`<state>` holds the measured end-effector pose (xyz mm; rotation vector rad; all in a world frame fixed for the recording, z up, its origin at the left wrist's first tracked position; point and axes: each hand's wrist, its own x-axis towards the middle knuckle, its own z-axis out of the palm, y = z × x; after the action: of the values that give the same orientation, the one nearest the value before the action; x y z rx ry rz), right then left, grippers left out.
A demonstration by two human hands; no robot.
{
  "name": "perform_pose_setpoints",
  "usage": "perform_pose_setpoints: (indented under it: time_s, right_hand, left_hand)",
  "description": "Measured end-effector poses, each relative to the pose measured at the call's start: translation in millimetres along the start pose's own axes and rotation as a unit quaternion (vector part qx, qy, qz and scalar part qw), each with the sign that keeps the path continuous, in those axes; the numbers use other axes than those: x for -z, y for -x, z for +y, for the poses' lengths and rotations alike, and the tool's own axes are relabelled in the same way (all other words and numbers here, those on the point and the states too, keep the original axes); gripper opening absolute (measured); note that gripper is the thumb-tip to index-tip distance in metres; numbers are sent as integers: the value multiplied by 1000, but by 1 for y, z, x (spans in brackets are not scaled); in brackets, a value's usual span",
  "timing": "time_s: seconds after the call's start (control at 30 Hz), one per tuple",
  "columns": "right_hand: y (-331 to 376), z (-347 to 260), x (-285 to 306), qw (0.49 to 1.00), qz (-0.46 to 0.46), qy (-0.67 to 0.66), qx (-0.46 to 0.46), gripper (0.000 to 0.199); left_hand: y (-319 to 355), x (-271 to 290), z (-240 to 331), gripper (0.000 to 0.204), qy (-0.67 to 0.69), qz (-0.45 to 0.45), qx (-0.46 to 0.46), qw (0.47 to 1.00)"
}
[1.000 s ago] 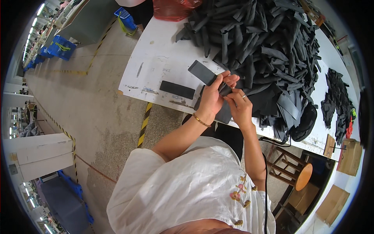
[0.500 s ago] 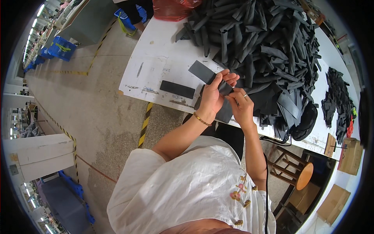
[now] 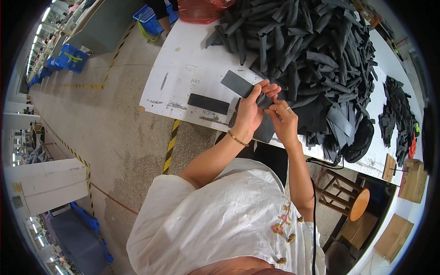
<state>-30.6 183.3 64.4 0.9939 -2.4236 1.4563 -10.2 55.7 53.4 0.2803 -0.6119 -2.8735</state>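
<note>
Two hands worked one dark strip [image 3: 238, 84] at the white table [image 3: 183, 73] edge. Left hand [image 3: 250, 112] curled shut around its near end, steadying it; right hand [image 3: 282, 120] pinched the same end, fingertips meeting the left's. A flat piece [image 3: 208, 103] lay left of the fingers, the heap [image 3: 311, 50] beyond them.

A single head-worn fisheye view is given, directed steeply down over the person's chest and forearms. The white bench [image 3: 183, 78] is seen close ahead, its straight edges bent toward the rim. The factory floor [image 3: 110, 137] is taken in at the left, a stool [image 3: 355, 201] at lower right.
</note>
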Motion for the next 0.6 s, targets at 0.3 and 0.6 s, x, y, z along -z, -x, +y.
perform_pose_setpoints:
  time_s: [0.3,0.6]
  right_hand:
    - [2,3,-25,932,119,-260,-220,15]
    - [-8,-17,-6,829,116,-452,-309,9]
  left_hand:
    - [-12,-4,9,38,-84,-43,-53,994]
    - [-8,-9,17,36,-62,-105,-10,992]
